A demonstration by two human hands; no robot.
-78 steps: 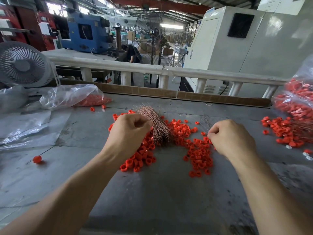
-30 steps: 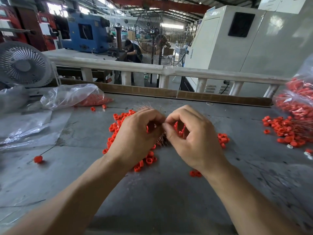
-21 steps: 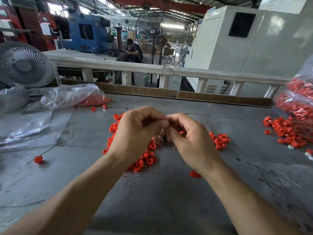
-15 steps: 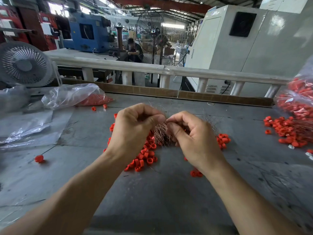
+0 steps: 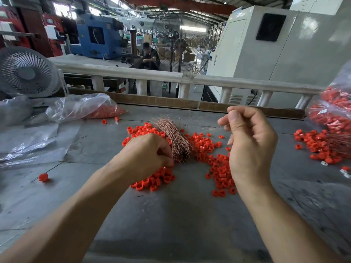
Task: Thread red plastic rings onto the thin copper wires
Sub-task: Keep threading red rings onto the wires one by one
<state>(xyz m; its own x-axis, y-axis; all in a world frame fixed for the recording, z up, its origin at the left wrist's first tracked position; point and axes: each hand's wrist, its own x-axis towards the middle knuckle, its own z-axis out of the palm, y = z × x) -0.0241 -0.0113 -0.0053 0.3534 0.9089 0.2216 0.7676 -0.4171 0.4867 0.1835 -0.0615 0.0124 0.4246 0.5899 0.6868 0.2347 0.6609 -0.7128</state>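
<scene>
Red plastic rings point(image 5: 204, 147) lie in a loose heap at the centre of the grey worktable point(image 5: 171, 221), with a bundle of thin copper wires point(image 5: 175, 138) lying across the heap, its strands fanned toward the far side; the left hand point(image 5: 147, 156) rests knuckles-up on the near-left part of the heap, fingers curled with their tips down at the near end of the bundle, though whether they pinch a ring or a strand cannot be told; the right hand point(image 5: 248, 143) is raised above the table, thumb and forefinger pressed together on a single copper wire point(image 5: 218, 127) that runs leftward toward the bundle, the remaining fingers loosely curled; a second scatter of red rings point(image 5: 319, 145) lies at the right edge of the table, just beside a clear bag of rings point(image 5: 334, 112); a lone ring on a wire point(image 5: 43, 177) lies well apart at the left; a crumpled plastic bag point(image 5: 79, 107) holding more red parts lies at the far left, near a white desk fan point(image 5: 26, 72); a pale railing point(image 5: 190, 77) runs behind the table.
</scene>
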